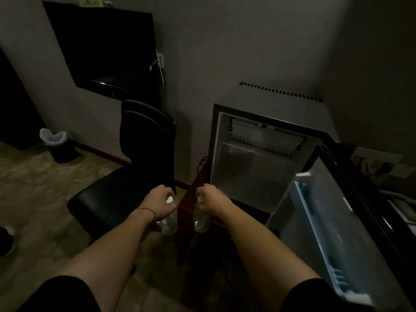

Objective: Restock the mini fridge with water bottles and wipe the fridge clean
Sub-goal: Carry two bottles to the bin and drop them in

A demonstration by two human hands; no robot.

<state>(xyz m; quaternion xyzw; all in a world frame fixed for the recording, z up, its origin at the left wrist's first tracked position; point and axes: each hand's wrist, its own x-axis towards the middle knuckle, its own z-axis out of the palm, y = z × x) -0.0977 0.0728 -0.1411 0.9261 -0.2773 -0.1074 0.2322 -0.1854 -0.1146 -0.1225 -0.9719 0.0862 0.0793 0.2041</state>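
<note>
Restock barely begun: mini fridge [258,167] at right stands open, interior bare, while left hand [161,202] and right hand [208,200] each grip a water bottle [170,224] near its front; wiping undone.

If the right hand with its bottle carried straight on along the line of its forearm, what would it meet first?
Probably the wooden stand under the mini fridge, near its front left corner. The right hand, gripping its water bottle, points up and left there; depth is unclear, so it might pass to the wall beyond.
</note>
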